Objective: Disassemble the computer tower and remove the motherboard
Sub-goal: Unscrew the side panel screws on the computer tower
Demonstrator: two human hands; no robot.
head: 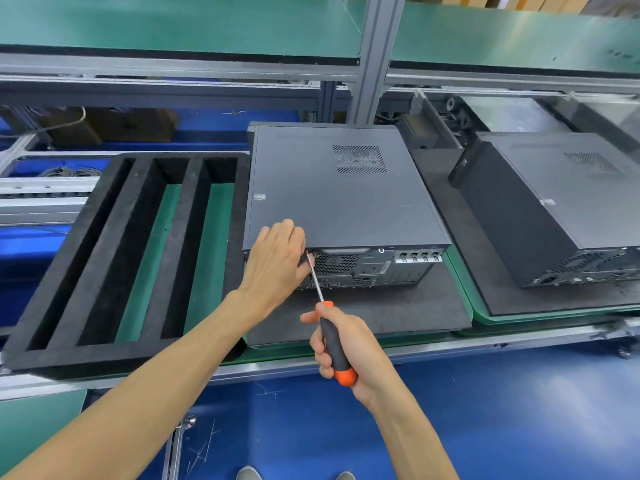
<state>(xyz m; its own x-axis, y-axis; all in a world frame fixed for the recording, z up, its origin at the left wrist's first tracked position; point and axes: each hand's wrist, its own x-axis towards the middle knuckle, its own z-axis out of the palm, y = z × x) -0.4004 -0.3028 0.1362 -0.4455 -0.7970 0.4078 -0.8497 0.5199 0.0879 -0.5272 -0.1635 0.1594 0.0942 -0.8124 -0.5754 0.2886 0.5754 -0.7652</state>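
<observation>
Head view: right hand (346, 344) grips screwdriver (333, 341).

Blue floor (519, 427) (scuffed), green shelf (173, 26), grey aluminium frame (375, 57)

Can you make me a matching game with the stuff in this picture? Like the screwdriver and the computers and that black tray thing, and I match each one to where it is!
Things:
1. screwdriver
2. computer tower
3. second computer
4. black foam tray

Places:
A. far right, on its own dark mat
B. left of the tower, slots open
C. gripped in the right hand
D. middle, with the left hand at its back corner

Pairs: 1-C, 2-D, 3-A, 4-B
</observation>
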